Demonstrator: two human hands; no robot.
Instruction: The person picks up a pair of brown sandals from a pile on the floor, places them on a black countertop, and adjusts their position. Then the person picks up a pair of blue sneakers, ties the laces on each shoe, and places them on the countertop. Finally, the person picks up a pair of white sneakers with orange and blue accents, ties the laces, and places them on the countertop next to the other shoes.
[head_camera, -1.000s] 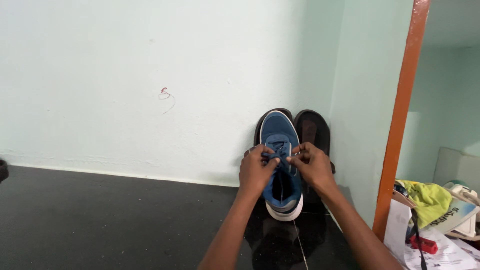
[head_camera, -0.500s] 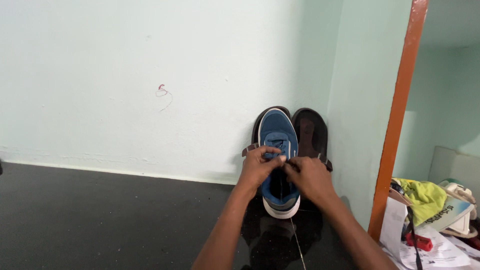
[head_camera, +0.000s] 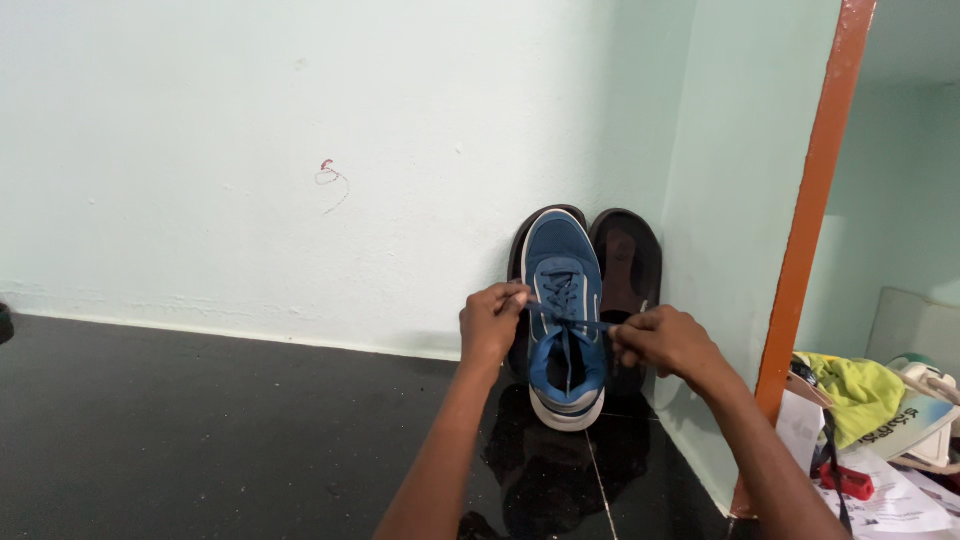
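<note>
1. Head view, setting — a blue shoe (head_camera: 565, 320) stands toe-up in the corner, its sole side against the pale green wall (head_camera: 250, 150), heel on the glossy black counter (head_camera: 200, 440). A dark shoe (head_camera: 628, 275) leans just beside it on the right, touching or nearly so.

2. Head view, left hand (head_camera: 490, 325) — fingers closed in a pinch on the left end of the blue lace (head_camera: 570, 320), at the left edge of the shoe's tongue.

3. Head view, right hand (head_camera: 665, 342) — fingers curled shut on the right end of the lace, drawn out past the shoe's right side. The lace runs taut and nearly level between the two hands.

4. Doing it well, by my judgement — pull both ends evenly and level so the crossing seats flat on the tongue; keep tension without tipping the shoe off the wall, since only its heel rests on the counter.

5. Head view, margins — an orange door frame (head_camera: 815, 220) to the right; beyond it a yellow-green cloth (head_camera: 860, 390) and loose papers (head_camera: 900, 500), well apart from the hands.
</note>
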